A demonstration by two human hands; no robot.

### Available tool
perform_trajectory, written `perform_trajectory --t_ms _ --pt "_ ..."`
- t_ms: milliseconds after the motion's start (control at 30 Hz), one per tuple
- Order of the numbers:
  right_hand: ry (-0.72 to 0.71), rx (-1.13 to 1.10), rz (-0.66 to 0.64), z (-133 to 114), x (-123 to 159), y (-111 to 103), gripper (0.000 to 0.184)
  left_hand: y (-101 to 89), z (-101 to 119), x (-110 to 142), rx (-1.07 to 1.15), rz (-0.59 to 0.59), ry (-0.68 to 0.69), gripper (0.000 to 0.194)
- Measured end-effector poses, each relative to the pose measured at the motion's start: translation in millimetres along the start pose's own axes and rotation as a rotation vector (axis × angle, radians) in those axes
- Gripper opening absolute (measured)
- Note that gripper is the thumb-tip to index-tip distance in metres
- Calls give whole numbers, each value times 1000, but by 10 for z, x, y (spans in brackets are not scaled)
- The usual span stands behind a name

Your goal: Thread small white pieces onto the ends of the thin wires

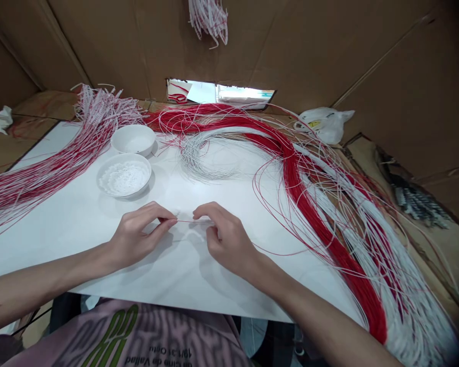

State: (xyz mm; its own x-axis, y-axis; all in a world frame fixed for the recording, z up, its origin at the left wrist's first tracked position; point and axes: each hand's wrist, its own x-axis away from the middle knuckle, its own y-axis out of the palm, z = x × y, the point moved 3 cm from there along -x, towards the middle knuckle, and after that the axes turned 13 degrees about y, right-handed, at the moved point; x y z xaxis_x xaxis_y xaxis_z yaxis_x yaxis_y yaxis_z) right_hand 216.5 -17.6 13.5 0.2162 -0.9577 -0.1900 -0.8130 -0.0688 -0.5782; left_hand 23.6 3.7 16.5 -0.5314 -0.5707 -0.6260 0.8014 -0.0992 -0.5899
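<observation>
- At the near edge, a printed shirt (137, 336) and two bare forearms meet the white counter (229, 298).
- Above the middle of that edge, the left hand (137, 232) pinches a thin red strand (184, 221) between thumb and fingertips.
- The right hand (229, 239) is just beside it, its grip released at thumb and forefinger, which stand apart; the strand runs taut-looking from the left fingertips to this hand. The curled fingers are partly hidden.
- Along the right edge, a thick red bundle (296, 188) curves from the far edge to the near right corner, a white bundle (390, 239) beside it.
- Left of centre, the front bowl (148, 177) holds small white bits (123, 176); the rear bowl (133, 138) is just behind.
- A red-and-white bundle (61, 163) crosses the left edge, its pale ends towards the far left corner.
- Near the far edge's middle lies a loose white coil (189, 153).
- Beyond the far edge, a plastic bag (329, 125) sits before the cardboard wall (309, 46).
</observation>
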Motion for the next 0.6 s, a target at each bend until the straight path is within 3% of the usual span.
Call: perform_trajectory --t_ms 67,233,433,600 --pt "8 -43 -55 -37 24 38 39 27 3 6 5 -17 15 15" --pt "47 -82 -62 -83 65 116 6 75 46 -1 65 -84 38 13" --pt "138 -1 -6 -17 15 76 9 0 -193 -70 -13 -115 -244 13" --pt "201 39 23 -5 -16 43 10 12 -331 -111 -114 -225 -227 19"
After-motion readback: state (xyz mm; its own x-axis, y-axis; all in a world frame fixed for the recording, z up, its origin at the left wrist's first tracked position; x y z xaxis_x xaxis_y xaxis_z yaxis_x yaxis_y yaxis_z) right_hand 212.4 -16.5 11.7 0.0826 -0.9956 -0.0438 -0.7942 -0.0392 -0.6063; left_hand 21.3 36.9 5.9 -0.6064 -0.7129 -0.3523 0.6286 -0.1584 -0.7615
